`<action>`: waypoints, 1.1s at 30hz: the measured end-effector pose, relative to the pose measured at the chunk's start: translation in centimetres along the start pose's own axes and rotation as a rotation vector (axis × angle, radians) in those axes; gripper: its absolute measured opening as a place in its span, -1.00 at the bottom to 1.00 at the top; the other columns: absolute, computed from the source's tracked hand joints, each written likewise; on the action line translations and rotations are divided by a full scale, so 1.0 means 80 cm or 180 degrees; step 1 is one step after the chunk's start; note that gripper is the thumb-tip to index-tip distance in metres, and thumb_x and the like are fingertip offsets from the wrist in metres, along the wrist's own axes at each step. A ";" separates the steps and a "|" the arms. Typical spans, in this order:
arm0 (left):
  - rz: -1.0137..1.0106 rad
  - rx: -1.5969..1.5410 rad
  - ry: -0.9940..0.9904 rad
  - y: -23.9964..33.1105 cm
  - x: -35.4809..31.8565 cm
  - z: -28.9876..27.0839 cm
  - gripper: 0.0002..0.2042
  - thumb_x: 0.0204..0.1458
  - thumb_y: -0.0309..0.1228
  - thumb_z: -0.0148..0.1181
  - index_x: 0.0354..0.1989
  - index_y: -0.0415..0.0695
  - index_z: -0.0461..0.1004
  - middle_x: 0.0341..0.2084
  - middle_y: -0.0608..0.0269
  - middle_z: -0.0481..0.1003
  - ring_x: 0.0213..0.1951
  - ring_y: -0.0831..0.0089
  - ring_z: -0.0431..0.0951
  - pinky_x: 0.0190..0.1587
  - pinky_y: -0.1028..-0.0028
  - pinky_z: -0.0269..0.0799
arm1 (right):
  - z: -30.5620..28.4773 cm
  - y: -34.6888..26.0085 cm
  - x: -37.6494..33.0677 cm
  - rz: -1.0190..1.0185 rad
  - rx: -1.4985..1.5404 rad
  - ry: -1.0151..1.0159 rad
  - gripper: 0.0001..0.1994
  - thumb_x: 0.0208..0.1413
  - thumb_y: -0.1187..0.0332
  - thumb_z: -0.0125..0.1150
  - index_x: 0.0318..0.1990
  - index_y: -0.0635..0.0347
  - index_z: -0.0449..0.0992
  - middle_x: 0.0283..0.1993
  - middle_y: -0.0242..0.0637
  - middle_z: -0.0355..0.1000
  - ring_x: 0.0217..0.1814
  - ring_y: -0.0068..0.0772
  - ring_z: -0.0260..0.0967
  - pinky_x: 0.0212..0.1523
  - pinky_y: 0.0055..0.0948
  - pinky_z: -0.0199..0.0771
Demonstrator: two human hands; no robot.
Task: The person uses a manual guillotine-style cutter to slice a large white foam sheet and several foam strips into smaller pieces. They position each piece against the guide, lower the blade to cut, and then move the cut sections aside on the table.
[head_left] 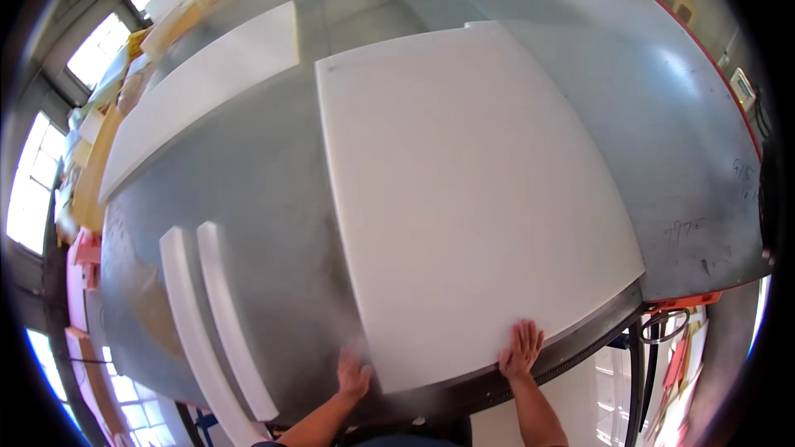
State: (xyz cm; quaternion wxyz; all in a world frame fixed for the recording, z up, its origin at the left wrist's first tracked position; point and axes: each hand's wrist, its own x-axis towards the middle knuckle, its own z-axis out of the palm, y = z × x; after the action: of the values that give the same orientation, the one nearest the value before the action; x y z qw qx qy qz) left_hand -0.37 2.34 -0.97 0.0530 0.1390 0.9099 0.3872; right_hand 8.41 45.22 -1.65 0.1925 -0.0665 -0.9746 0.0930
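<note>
A large white foam sheet point(472, 190) lies flat on the grey metal tabletop point(281, 174), its near edge along the table's front. My right hand point(521, 349) rests on the sheet close to that near edge, palm down with the fingers stretched out. Just beside the sheet's near left corner is my left hand point(354, 370). Its fingers point forward and are blurred, the thumb stands apart, and nothing shows in it. Whether it touches the sheet's side, I cannot tell.
Two narrow white foam strips point(190, 306) point(232, 314) lie side by side to the left. Farther back is a long white foam slab point(207, 91). A red edge point(704, 41) borders the table's right side. Foam blocks point(95, 157) are stacked beyond the left side.
</note>
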 end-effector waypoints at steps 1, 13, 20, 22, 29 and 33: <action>0.0062 0.0029 0.0154 0.002 -0.012 0.003 -0.41 0.21 -0.16 0.00 0.37 -0.24 0.29 0.35 0.01 0.32 0.44 0.00 0.18 0.47 -0.01 -0.08 | 0.001 -0.003 0.000 -0.0012 0.0000 -0.0053 -0.39 0.30 -0.02 -0.19 0.32 0.23 0.35 0.45 -0.07 0.24 0.56 0.12 0.02 0.53 0.19 -0.27; 0.0403 0.0365 0.0508 0.007 -0.010 0.000 -0.50 0.28 -0.17 -0.06 0.29 -0.21 0.40 0.28 0.01 0.41 0.39 0.00 0.27 0.43 0.01 0.01 | -0.007 -0.011 0.001 -0.0072 -0.0106 -0.0089 -0.38 0.28 0.03 -0.18 0.37 0.24 0.29 0.50 -0.08 0.17 0.59 0.10 -0.04 0.53 0.18 -0.27; 0.0485 0.0533 0.0693 -0.004 -0.006 0.008 -0.52 0.32 -0.18 -0.11 0.27 -0.20 0.43 0.25 0.03 0.44 0.37 0.01 0.30 0.42 0.02 0.06 | -0.003 -0.012 0.001 -0.0098 -0.0096 0.0056 -0.39 0.25 0.06 -0.12 0.37 0.23 0.29 0.50 -0.08 0.16 0.59 0.09 -0.04 0.53 0.17 -0.26; 0.0534 0.0544 0.0754 -0.009 -0.004 0.008 -0.53 0.32 -0.19 -0.11 0.26 -0.19 0.44 0.24 0.04 0.45 0.37 0.02 0.31 0.42 0.03 0.06 | -0.005 -0.017 0.004 -0.0102 -0.0135 0.0037 -0.39 0.25 0.07 -0.10 0.37 0.21 0.29 0.50 -0.10 0.15 0.59 0.07 -0.04 0.53 0.16 -0.25; 0.0561 0.0660 0.0806 -0.015 -0.005 0.013 -0.59 0.28 -0.29 -0.04 0.24 -0.16 0.45 0.22 0.06 0.46 0.35 0.04 0.33 0.41 0.02 0.09 | -0.009 -0.021 0.003 -0.0156 -0.0235 0.0229 -0.40 0.25 0.08 -0.08 0.39 0.17 0.28 0.51 -0.16 0.15 0.59 0.03 -0.03 0.53 0.15 -0.23; 0.0648 0.0657 0.0952 -0.024 -0.001 0.017 -0.61 0.31 -0.28 -0.04 0.23 -0.14 0.47 0.21 0.12 0.49 0.34 0.10 0.35 0.41 0.05 0.13 | -0.004 -0.019 -0.004 -0.0170 -0.0174 0.0401 -0.42 0.25 0.09 -0.06 0.38 0.14 0.31 0.50 -0.17 0.17 0.58 0.02 -0.01 0.52 0.16 -0.19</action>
State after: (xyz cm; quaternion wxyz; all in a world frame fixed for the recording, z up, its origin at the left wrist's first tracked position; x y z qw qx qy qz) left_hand -0.44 1.99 -3.26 -0.1366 0.1758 0.9238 0.3115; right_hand 8.67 43.72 -1.17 0.2540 -0.0514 -0.9642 0.0568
